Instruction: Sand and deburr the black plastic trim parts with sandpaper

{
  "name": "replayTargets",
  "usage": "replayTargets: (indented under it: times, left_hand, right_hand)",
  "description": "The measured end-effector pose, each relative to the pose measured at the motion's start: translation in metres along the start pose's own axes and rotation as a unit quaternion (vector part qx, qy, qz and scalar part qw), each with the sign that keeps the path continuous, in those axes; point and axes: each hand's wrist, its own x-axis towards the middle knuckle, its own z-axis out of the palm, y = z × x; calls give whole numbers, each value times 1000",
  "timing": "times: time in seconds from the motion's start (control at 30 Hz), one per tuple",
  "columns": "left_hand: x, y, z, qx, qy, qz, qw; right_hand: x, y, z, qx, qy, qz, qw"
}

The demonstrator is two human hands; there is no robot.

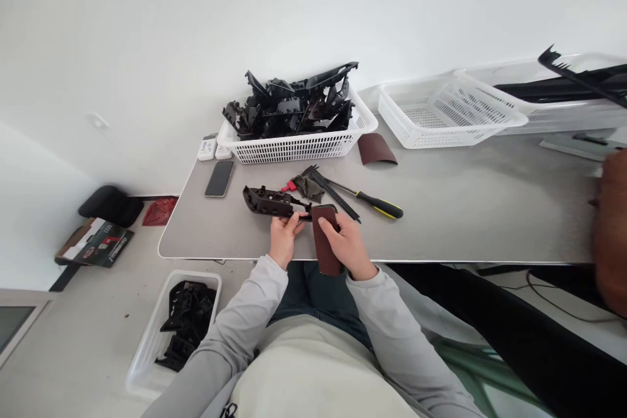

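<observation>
My left hand (284, 238) pinches the near edge of a long black plastic trim part (264, 201), which lies over the table close to its front edge. A folded strip of brown sandpaper (326, 255) is in my right hand (350, 245), its thumb lying across the face. The strip's upper end covers the right end of the trim part, so whether they touch is hidden. Just beyond are a crumpled grey cloth (308, 188), a small red piece (289, 187), a black caliper (337, 194) and a yellow-and-black screwdriver (379, 204).
A white basket (294, 149) heaped with black plastic parts stands at the back, beside another white basket (441, 137). Curved sandpaper (376, 149) and a phone (219, 179) lie on the table (465, 209). A floor basket (147, 346) holds more parts. Another person's black-clad leg (490, 320) extends at right.
</observation>
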Motion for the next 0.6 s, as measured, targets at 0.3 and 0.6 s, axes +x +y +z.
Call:
replayTargets:
  times: [0.3,0.6]
  left_hand:
    - [-1,0,0,6,-4,40,999]
    - [1,6,-1,-5,-2,33,999]
  right_hand:
    - [-5,-8,3,-60,-75,-40,995]
    - [-1,4,2,96,-62,87,990]
